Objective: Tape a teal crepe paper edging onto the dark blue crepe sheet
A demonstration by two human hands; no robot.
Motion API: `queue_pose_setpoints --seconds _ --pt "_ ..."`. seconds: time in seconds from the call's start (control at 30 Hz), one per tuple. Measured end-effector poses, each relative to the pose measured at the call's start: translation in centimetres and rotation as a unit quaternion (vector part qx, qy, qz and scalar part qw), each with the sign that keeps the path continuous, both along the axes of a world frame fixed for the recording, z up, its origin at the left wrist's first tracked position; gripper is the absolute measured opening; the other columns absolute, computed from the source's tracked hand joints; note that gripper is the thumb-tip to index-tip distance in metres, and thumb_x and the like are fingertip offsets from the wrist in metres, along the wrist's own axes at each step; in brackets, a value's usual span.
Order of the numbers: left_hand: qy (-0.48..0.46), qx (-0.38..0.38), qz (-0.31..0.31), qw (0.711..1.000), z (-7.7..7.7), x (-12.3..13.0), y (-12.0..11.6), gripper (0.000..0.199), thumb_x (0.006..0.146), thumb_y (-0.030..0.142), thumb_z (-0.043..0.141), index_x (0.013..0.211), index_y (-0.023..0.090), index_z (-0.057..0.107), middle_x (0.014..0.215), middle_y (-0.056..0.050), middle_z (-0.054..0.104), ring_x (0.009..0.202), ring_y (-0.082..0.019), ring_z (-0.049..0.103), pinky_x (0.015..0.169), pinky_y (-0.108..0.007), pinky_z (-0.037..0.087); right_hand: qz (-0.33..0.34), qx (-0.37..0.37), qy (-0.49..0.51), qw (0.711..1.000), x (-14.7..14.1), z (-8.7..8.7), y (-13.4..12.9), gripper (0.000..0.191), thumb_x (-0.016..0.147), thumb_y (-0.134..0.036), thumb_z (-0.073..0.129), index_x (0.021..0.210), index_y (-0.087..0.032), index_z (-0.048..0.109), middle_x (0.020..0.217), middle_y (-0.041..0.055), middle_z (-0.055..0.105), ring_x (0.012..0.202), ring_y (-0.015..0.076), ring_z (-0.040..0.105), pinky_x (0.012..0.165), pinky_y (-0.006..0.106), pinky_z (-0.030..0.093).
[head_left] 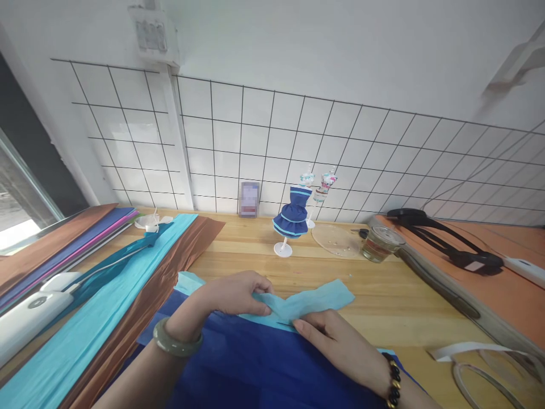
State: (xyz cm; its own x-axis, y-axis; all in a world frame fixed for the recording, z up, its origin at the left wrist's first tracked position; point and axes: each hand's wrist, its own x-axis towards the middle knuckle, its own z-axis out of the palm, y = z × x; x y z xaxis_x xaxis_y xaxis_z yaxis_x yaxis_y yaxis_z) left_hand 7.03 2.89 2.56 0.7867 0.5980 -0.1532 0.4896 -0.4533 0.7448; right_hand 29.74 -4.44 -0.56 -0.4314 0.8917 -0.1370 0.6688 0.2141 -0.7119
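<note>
A dark blue sheet (255,369) is spread nearest on the surface (383,295). Upon it a light blue strip (306,304) is pinched in the left hand (232,292), its grip closed on the fold, and pressed flat by the right hand (336,338), fingers extended. A steady crease appears called for. Beyond, a small dress form (292,218) is seen.

Bare wood open ahead of my hands up to the doll dress stand (292,218), glass jar (380,243) and clear disc (338,239) beyond on my right — paper rolls (106,309) crowding my left, orange board (481,278) walling my right.
</note>
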Motion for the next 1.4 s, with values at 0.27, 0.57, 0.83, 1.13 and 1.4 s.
queue_pose_setpoints --seconds 0.27,0.57,0.83,1.13,1.4 --pt "-0.006 0.011 -0.014 1.000 -0.2 0.2 0.1 0.018 0.073 0.028 0.054 0.061 0.018 0.046 0.060 0.007 0.040 0.057 -0.008 0.039 0.051 -0.021 0.028 0.007 -0.005 0.005 1.000 0.8 0.2 -0.3 0.045 0.090 -0.052 0.032 0.058 -0.020 0.031 0.058 -0.0051 0.028 0.053 0.0102 0.027 0.050 0.023 0.026" --pt "0.005 0.016 -0.021 1.000 -0.3 0.2 0.1 0.015 0.072 0.028 0.054 0.063 0.018 0.049 0.060 0.007 0.043 0.058 -0.009 0.041 0.052 -0.020 0.030 0.024 0.038 -0.039 0.998 -0.3 0.3 0.0 0.043 0.092 -0.045 0.035 0.058 -0.019 0.034 0.056 -0.0054 0.034 0.052 0.0088 0.030 0.049 0.022 0.024" --pt "0.020 0.010 -0.028 0.999 -0.4 0.0 0.3 0.014 0.073 0.030 0.055 0.066 0.019 0.052 0.061 0.007 0.045 0.058 -0.009 0.044 0.051 -0.020 0.032 0.024 0.032 -0.048 0.998 0.4 0.7 0.1 0.044 0.092 -0.046 0.033 0.057 -0.019 0.034 0.056 -0.0051 0.032 0.051 0.0094 0.030 0.048 0.022 0.025" --pt "0.041 0.048 0.000 0.998 0.0 0.1 -0.2 0.018 0.071 0.033 0.059 0.086 0.022 0.058 0.081 0.003 0.055 0.077 -0.015 0.051 0.063 -0.022 0.037 0.026 0.032 -0.055 0.998 0.4 0.4 -0.2 0.040 0.092 -0.044 0.035 0.060 -0.020 0.036 0.058 -0.0046 0.037 0.054 0.0102 0.034 0.052 0.022 0.028" --pt "0.049 0.058 -0.009 0.997 0.0 0.3 -0.2 0.018 0.064 0.033 0.066 0.065 0.019 0.053 0.065 0.005 0.050 0.064 -0.013 0.049 0.052 -0.021 0.030 0.017 0.035 -0.051 0.998 -0.4 0.0 -0.2 0.043 0.092 -0.048 0.034 0.059 -0.019 0.038 0.057 -0.0045 0.038 0.052 0.0096 0.034 0.051 0.022 0.027"
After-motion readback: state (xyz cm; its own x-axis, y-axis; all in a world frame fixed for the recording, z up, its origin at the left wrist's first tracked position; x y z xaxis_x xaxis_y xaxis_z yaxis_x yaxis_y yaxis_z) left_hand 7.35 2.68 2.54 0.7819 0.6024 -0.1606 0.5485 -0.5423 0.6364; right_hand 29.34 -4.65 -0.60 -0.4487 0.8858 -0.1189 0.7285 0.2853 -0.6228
